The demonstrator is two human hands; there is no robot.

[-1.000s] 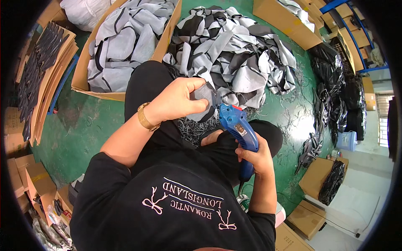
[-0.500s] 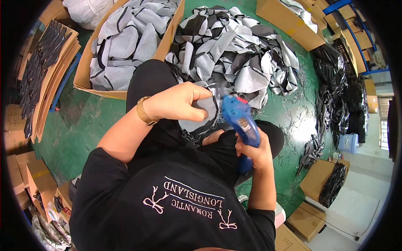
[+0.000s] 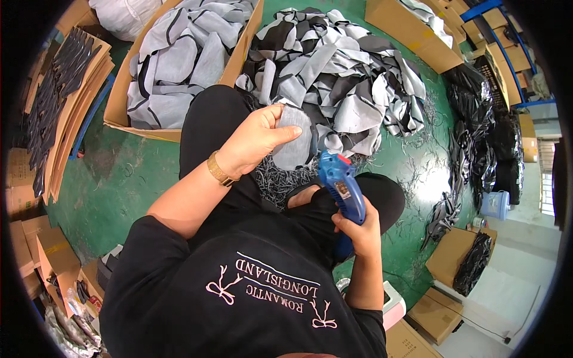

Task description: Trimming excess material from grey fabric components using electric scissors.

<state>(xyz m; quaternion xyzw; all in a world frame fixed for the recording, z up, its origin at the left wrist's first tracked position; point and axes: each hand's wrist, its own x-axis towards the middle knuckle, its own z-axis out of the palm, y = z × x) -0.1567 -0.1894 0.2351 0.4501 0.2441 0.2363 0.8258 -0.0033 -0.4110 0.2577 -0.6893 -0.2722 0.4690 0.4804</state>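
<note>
Left hand (image 3: 253,140) pinching grey fabric piece (image 3: 293,138), right hand (image 3: 360,230) gripping blue tool (image 3: 340,188) — tool's tip hidden

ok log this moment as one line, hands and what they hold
left hand: holds grey oval fabric piece | right hand: grips blue plastic handheld tool, tip just right of piece | beyond: heap of grey-black fabric cutouts on green floor

Greys, blacks and one bright blue tool over a green floor

The left hand (image 3: 253,143), wearing a gold wristband (image 3: 219,170), is showing a plain grey fabric piece (image 3: 293,138); the right hand (image 3: 358,230) is gripping a blue tool (image 3: 340,188) with a red tip. Grey-and-black fabric pieces are filling the brown cardboard box (image 3: 179,59) and the pile (image 3: 346,77) on the green floor (image 3: 119,179). The black shirt (image 3: 239,298) is showing pink lettering.
</note>
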